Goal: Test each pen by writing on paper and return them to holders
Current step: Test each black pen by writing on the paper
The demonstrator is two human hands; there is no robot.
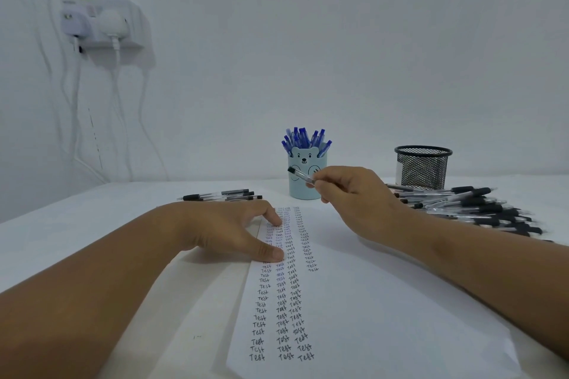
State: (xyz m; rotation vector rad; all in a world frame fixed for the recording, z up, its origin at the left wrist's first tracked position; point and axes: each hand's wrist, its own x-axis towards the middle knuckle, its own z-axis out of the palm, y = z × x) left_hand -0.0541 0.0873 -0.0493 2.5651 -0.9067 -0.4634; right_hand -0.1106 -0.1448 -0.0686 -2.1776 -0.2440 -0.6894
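Honestly, main risk is misfiling: right hand point(354, 194) pinches a clear black-capped pen point(301, 177) in its fingertips, lifted off the white paper sheet point(354, 301), right in front of the pale-blue bear holder point(303, 177) full of blue pens. The black mesh cup point(422, 168) sits to the right of the bear holder. Left hand point(228, 228) lies flat on the sheet, fingers loosely spread; if it lifts, the sheet slides.

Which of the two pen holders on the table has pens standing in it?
The light blue bear-face cup, packed with blue pens. The black mesh holder to its right shows none above its rim.
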